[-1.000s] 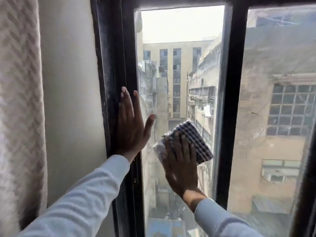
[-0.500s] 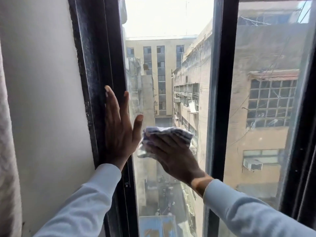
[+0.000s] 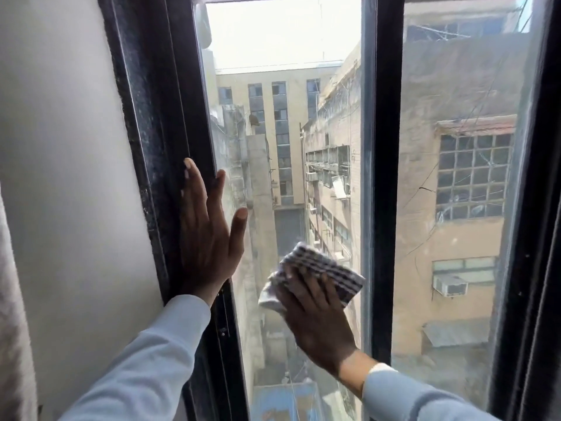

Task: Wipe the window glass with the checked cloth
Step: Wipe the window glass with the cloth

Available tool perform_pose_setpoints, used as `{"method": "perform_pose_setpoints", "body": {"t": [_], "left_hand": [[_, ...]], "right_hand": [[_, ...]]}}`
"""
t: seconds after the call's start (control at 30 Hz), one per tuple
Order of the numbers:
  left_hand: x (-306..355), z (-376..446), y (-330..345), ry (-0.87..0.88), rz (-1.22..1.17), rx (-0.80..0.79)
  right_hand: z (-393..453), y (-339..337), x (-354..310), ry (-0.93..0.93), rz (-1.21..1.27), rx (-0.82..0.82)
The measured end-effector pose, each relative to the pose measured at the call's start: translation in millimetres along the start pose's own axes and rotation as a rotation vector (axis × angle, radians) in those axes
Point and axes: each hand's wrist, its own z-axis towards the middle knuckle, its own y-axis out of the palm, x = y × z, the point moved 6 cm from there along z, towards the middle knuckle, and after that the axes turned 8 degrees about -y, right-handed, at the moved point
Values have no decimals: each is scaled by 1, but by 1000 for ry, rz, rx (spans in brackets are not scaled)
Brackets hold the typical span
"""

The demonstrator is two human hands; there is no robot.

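Observation:
The window glass [image 3: 282,123] is a tall narrow pane in a black frame, with buildings seen through it. My right hand [image 3: 318,317] lies flat on the lower part of the pane and presses the folded checked cloth [image 3: 331,271] against the glass; the cloth sticks out above and to the right of my fingers. My left hand [image 3: 209,238] rests flat, fingers spread, on the black frame's left upright [image 3: 170,117], its thumb over the glass edge. It holds nothing.
A black centre post [image 3: 384,177] separates this pane from a second pane [image 3: 461,208] on the right. A pale wall [image 3: 60,177] runs on the left, with a curtain edge [image 3: 12,329] at the far left.
My right hand has slid with the cloth from the pane's left edge down and to the right, toward the centre post. The cloth now shows its checked face. My left hand stays on the frame.

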Motion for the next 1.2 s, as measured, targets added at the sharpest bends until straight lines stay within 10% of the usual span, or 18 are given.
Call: {"method": "perform_pose_setpoints", "body": {"t": [0.1,0.27,0.43,0.6,0.7,0.93,1.07,1.2], "left_hand": [[1,-1,1,6,8,13],[1,-1,3,-6,30,-8],[0,-2,3,24,29,-43],[-5,1,0,-44,-138,-64],[13,-7,3,-69,-31,-125],[181,-24,61,386,136,-396],[235,-28,105,421,312,-502],[232,-31,122,354,442,-518]], "right_hand": [[46,-2,-2,-343,-120,52],[68,-41,68,203,-53,227],[64,-31,24,-342,-162,96],[83,-55,63,211,108,154],[13,-48,44,171,276,-69],[-45,-143,216,365,221,351],[-30,-108,285,324,9,59],[-75,-51,243,-183,-185,-190]]}}
